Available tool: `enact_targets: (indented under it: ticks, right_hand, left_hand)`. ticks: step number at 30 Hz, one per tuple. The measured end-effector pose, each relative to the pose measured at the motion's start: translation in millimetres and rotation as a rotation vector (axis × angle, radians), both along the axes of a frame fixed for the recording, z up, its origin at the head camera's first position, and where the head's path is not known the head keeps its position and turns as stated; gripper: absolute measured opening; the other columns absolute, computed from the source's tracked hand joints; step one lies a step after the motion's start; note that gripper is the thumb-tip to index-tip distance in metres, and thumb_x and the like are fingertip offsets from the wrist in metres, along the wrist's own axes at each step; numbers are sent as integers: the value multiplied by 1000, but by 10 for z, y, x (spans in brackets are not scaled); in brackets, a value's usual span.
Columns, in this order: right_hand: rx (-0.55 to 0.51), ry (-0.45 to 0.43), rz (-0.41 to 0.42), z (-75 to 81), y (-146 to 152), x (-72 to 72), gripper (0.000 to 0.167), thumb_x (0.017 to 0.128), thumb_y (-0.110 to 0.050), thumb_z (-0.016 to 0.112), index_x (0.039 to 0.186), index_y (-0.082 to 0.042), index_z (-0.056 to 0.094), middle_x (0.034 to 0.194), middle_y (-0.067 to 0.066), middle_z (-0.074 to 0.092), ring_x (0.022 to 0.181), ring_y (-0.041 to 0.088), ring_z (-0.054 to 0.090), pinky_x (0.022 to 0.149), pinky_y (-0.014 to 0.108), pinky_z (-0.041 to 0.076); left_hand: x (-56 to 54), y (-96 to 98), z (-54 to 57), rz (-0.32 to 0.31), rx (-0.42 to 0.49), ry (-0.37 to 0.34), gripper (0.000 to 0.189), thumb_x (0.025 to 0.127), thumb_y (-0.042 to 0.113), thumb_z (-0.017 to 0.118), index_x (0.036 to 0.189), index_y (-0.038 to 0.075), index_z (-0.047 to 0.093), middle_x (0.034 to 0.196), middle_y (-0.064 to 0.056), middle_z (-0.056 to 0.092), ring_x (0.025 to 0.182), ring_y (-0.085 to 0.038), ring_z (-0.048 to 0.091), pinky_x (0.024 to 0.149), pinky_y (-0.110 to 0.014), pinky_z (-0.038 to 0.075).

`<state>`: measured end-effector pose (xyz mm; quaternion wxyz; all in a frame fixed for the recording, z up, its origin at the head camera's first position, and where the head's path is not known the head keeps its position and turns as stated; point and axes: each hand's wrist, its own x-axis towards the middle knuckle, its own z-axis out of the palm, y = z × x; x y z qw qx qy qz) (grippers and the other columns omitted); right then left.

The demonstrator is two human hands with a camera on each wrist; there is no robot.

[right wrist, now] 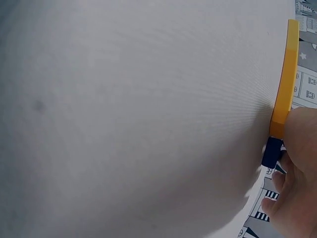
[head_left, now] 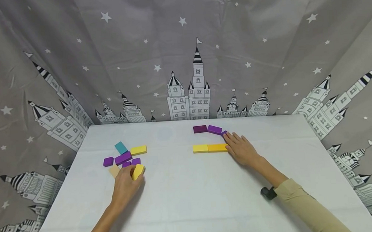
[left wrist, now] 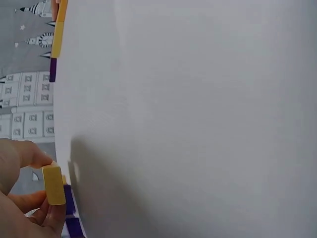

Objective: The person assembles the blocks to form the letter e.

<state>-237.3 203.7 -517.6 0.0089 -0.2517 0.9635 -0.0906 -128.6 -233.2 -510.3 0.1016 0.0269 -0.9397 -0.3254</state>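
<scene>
My left hand [head_left: 126, 185] pinches a yellow block [head_left: 138, 171] between thumb and fingers, just in front of a loose group of blocks. In the left wrist view the yellow block [left wrist: 54, 185] shows its end face. At centre right my right hand [head_left: 242, 151] lies palm down with fingers extended, its fingertips touching a blue-violet block [head_left: 223, 134] that it partly covers. Its thumb is at the end of an orange block [head_left: 217, 148]. The right wrist view shows a dark blue block [right wrist: 271, 152] against the orange block [right wrist: 282, 99], beside the thumb.
A yellow block [head_left: 200, 149] adjoins the orange one. Behind them lie a dark purple block [head_left: 200, 129] and a purple block [head_left: 214, 129]. Around the left hand are a teal block [head_left: 121, 147], a yellow block [head_left: 138, 150], a beige block [head_left: 114, 171] and several purple blocks [head_left: 123, 157].
</scene>
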Motion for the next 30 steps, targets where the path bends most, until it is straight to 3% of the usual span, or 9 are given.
enact_targets:
  ticks: [8,18,24,30]
  right_hand:
    - [-16,11,11,-4,10,2,54,108,-28,40,154,1,32,157,19,31,145,41,26,115,61,20]
    - [-10,7,1,-32,14,-3,55,108,-28,41,154,0,32,158,18,30,145,41,26,116,61,19]
    - [-19,7,0,-26,16,1,55,108,-28,41,154,0,32,158,18,30,145,41,26,116,61,19]
    - [-23,8,7,-19,16,-1,55,108,-29,40,154,0,32,158,18,30,145,41,25,116,61,19]
  left_hand:
    - [-234,256,131,-80,6,43,43,86,7,74,122,-12,61,108,-25,63,95,-34,58,79,-46,52]
    - [-670,630,125,-175,134,82,41,83,3,75,121,-7,64,111,-23,61,101,-36,58,87,-47,50]
    - [-931,837,94,-215,202,64,41,82,2,75,121,-7,65,111,-22,63,102,-36,60,91,-47,50]
    - [-1165,1007,52,-223,237,-12,41,85,3,75,124,-5,64,115,-20,63,106,-33,60,94,-43,51]
